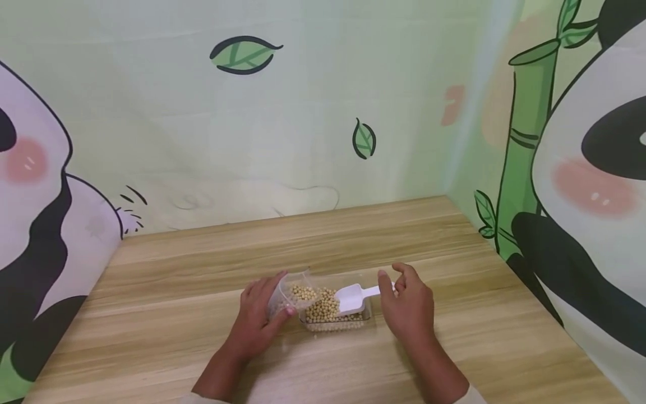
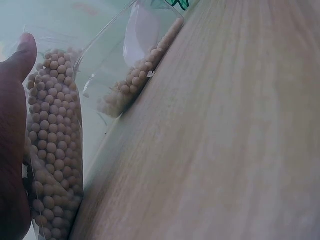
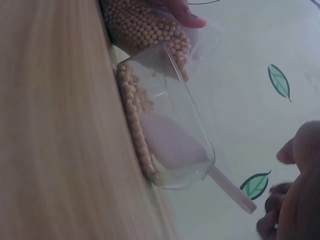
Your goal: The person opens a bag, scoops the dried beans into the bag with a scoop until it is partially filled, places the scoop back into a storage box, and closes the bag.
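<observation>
My left hand grips a clear plastic bag of pale round soybeans, thumb on its near side. The bag tilts right, its mouth over the left end of a clear rectangular box. Soybeans lie in the box, heaped highest under the mouth. A white scoop rests in the box with its blade on the beans and its handle sticking out over the right rim. Beside the handle's end is my right hand, fingers loosely bent and holding nothing; a small gap shows in the right wrist view.
The wood-grain table runs back to a pale green wall sheet printed with leaves. Panda and bamboo prints cover the side walls. A small white fleck shows beside the box.
</observation>
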Demonstrator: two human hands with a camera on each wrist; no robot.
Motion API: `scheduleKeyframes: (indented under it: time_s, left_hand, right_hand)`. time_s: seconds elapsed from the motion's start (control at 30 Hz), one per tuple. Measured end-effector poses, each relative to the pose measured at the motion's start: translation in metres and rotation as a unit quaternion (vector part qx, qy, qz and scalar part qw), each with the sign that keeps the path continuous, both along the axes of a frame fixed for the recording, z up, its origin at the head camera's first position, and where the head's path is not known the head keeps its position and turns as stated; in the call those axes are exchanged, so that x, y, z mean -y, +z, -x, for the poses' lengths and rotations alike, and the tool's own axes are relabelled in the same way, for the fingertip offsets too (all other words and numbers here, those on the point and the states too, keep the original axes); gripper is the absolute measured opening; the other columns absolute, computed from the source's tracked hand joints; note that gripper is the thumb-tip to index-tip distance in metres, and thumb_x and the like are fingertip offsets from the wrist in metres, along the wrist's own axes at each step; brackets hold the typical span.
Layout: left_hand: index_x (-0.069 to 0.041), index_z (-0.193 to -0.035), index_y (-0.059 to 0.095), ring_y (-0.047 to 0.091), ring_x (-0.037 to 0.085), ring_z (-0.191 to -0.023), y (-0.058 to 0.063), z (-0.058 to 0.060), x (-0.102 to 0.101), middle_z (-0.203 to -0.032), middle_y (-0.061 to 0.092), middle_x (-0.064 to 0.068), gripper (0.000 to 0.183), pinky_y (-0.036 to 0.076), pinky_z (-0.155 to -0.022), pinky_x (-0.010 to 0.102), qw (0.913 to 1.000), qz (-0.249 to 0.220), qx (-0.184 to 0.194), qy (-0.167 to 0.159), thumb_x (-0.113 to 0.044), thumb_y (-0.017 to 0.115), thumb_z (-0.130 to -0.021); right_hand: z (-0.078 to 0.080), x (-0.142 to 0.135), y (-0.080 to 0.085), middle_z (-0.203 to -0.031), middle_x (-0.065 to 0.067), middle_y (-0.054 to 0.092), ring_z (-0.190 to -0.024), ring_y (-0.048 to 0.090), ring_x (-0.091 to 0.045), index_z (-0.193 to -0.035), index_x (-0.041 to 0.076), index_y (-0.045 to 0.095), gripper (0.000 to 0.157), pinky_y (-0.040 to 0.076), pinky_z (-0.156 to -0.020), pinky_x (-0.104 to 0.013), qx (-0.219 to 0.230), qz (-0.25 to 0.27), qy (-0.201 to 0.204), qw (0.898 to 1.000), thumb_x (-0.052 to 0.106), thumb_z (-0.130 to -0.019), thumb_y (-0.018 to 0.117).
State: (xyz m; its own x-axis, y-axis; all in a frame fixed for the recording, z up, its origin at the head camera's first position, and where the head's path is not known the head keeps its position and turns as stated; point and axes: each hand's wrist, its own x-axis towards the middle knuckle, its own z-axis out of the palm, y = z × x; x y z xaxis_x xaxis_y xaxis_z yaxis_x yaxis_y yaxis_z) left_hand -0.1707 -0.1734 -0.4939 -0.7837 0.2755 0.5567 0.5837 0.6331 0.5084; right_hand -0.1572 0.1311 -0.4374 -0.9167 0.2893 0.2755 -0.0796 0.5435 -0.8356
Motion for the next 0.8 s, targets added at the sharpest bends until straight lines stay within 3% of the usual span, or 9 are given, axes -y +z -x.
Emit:
scheduleKeyframes:
  time_s: [0.07,0.17,0.3,0.4,0.47,0.57,0.67,0.8]
  left_hand:
    - [-0.007,-0.158,0.053,0.06,0.036,-0.133,0.0,0.0,0.0,-0.14,0.068,0.016,0.068,0.032,-0.114,0.064,1.0,-0.001,-0.002,0.002,-0.022,0.076,-0.096]
    - [-0.009,-0.159,0.052,0.06,0.035,-0.133,-0.001,0.0,0.0,-0.14,0.068,0.014,0.068,0.032,-0.115,0.064,1.0,0.001,-0.001,0.003,-0.023,0.076,-0.097]
    - [-0.01,-0.16,0.052,0.06,0.035,-0.134,-0.001,0.001,0.0,-0.14,0.068,0.014,0.068,0.033,-0.115,0.064,1.0,0.004,-0.004,0.001,-0.024,0.076,-0.097]
    - [-0.01,-0.159,0.052,0.061,0.036,-0.131,0.0,0.0,0.002,-0.138,0.069,0.016,0.068,0.034,-0.114,0.065,0.9999,0.008,-0.011,0.002,-0.023,0.076,-0.097]
    - [-0.009,-0.159,0.052,0.062,0.036,-0.128,-0.001,0.0,0.003,-0.137,0.069,0.016,0.068,0.035,-0.113,0.065,0.9998,0.01,-0.017,0.005,-0.023,0.076,-0.097]
    - [-0.008,-0.158,0.053,0.064,0.034,-0.124,-0.002,0.001,0.005,-0.135,0.07,0.015,0.066,0.036,-0.111,0.065,0.9995,0.011,-0.029,0.006,-0.023,0.075,-0.097]
    - [-0.007,-0.157,0.054,0.065,0.032,-0.12,-0.003,0.001,0.005,-0.131,0.07,0.013,0.063,0.038,-0.107,0.065,0.9989,0.016,-0.045,0.005,-0.028,0.073,-0.1]
    - [-0.007,-0.156,0.055,0.065,0.031,-0.118,-0.004,0.001,0.004,-0.129,0.071,0.012,0.061,0.04,-0.105,0.064,0.9981,0.017,-0.058,0.006,-0.032,0.07,-0.103]
  right_hand:
    - [-0.003,0.006,0.0,-0.072,0.002,0.042,-0.061,0.037,-0.008,-0.127,0.004,0.074,0.028,0.036,-0.06,-0.027,-0.041,0.006,0.029,0.999,0.018,-0.103,0.073]
    - [-0.009,0.018,0.0,-0.068,0.005,0.046,-0.058,0.039,-0.001,-0.119,0.005,0.078,0.019,0.041,-0.06,-0.022,-0.074,0.029,0.118,0.99,0.008,-0.1,0.075]
    - [-0.021,0.039,0.003,-0.069,0.004,0.057,-0.057,0.043,0.001,-0.122,0.002,0.076,0.021,0.044,-0.057,-0.02,-0.026,0.068,0.251,0.965,0.007,-0.102,0.072]
    - [-0.026,0.057,0.007,-0.071,0.003,0.06,-0.056,0.043,0.002,-0.133,0.0,0.071,0.03,0.041,-0.054,-0.019,0.021,0.076,0.309,0.948,0.013,-0.106,0.07]
    - [-0.027,0.069,0.011,-0.068,0.005,0.059,-0.055,0.041,0.002,-0.139,0.001,0.068,0.035,0.038,-0.053,-0.018,0.042,0.072,0.329,0.941,0.016,-0.107,0.067]
    - [-0.023,0.085,0.014,-0.06,0.008,0.052,-0.05,0.036,0.002,-0.137,0.002,0.07,0.035,0.032,-0.049,-0.018,0.051,0.064,0.331,0.94,0.017,-0.106,0.066]
    - [-0.019,0.098,0.016,-0.054,0.009,0.044,-0.048,0.033,0.001,-0.119,0.004,0.076,0.02,0.029,-0.047,-0.018,0.041,0.048,0.318,0.946,0.013,-0.105,0.065]
    - [-0.013,0.108,0.019,-0.058,0.006,0.055,-0.049,0.041,0.0,-0.096,0.006,0.075,0.015,0.032,-0.047,-0.017,0.032,0.039,0.313,0.948,0.008,-0.107,0.065]
